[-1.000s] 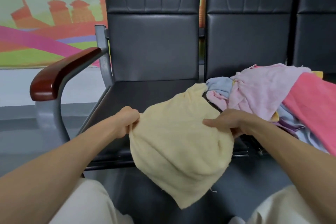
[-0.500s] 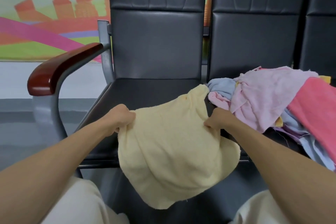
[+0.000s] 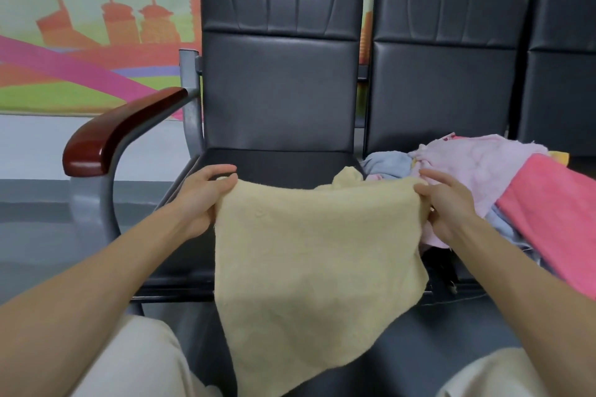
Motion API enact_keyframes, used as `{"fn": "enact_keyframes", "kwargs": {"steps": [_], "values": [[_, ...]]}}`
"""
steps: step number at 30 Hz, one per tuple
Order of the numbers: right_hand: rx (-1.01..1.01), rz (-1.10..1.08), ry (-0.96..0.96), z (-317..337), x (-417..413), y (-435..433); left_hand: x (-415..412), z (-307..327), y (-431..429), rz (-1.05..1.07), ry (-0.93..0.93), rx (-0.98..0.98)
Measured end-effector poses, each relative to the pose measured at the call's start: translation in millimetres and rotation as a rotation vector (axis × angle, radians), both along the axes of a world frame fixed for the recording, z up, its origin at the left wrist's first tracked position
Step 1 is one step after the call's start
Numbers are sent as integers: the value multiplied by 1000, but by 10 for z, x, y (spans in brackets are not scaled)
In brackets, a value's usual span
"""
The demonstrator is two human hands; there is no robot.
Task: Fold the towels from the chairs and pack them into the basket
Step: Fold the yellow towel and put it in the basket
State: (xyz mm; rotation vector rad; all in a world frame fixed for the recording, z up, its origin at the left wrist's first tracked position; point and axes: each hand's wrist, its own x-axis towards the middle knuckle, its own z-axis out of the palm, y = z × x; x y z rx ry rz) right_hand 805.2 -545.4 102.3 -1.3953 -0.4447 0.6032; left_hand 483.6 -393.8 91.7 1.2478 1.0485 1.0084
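Nearest, beige-trousered knees [image 3: 135, 361] low in frame. Above them pale yellow terry towel [image 3: 309, 261] hangs spread between hands, over front edge of black padded chair [image 3: 280, 90]. At top left corner left hand [image 3: 203, 200] grips, fingers curled over edge; right hand [image 3: 448, 206] pinches top right corner. Beyond, heap of pink, lilac, blue towels [image 3: 477, 167] on neighbouring seat. Farthest, colourful skyline mural [image 3: 96, 51].

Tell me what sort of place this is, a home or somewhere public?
Likely a public waiting area or lobby: a row of joined black padded chairs, a wooden armrest at its end, a bright skyline mural behind them, and a plain grey floor.
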Motion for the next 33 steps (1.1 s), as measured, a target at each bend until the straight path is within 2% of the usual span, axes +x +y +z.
{"fn": "enact_keyframes", "kwargs": {"steps": [3,4,7,8,10,11,14,16,21,25,27,30,31,33], "values": [[-50,158,-77,3,-28,-72,-92,-15,-11,21,439,323],[-118,256,-93,16,-74,-94,-117,-18,-33,15,508,384],[-488,465,-187,59,-237,-154,-157,38,-149,0,423,316],[-505,459,-178,88,-273,-179,-176,73,-194,-13,342,240],[-380,389,-71,156,-319,-227,-231,161,-311,-93,201,111],[-292,361,-7,192,-342,-259,-273,201,-367,-155,195,92],[-45,387,127,342,-489,-444,-388,332,-577,-334,392,184],[55,482,159,429,-623,-591,-454,447,-708,-367,438,233],[329,542,190,749,-866,-882,-567,969,-1004,-325,171,249],[560,420,257,1124,-959,-1000,-623,1334,-1130,-127,172,389],[581,289,224,1219,-904,-980,-684,1421,-1114,60,272,498],[335,38,-94,1154,-872,-912,-824,1389,-999,323,657,703],[267,-17,-198,1085,-879,-873,-854,1348,-969,341,718,714],[212,-77,-277,990,-908,-813,-871,1259,-941,336,677,674]]}}
